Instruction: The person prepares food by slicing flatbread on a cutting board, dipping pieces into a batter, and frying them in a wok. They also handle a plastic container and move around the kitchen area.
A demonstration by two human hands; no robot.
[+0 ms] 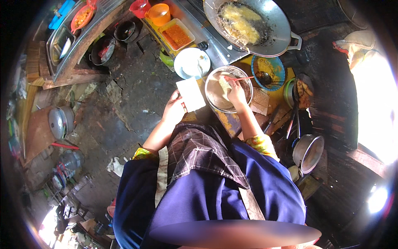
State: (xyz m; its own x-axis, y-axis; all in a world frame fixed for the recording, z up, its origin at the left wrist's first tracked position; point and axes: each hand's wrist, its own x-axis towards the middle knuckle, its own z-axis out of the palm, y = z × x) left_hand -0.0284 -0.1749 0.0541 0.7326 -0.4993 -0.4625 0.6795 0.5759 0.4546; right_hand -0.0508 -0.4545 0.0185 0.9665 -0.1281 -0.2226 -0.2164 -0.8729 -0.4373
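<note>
My left hand [174,107] is closed on the edge of a flat white rectangular piece [191,94], whose kind I cannot make out, held left of a metal bowl. In that bowl [208,96] is a pale beige batter [217,92]. My right hand [236,93] reaches over the bowl, its fingers closed on a pale, speckled slice [224,86] that touches the batter. A thin red handle [242,78] lies across the bowl beside my fingers. Just beyond stands a white bowl [192,63] with a spoon.
A large wok [277,41] with pieces frying in oil [242,25] sits on the stove at the far side. Right of the batter stands a blue bowl [272,86] with a ladle. A tray of orange-red sauce [176,36] and an orange cup [159,15] stand further left. A pot [309,154] lies lower right.
</note>
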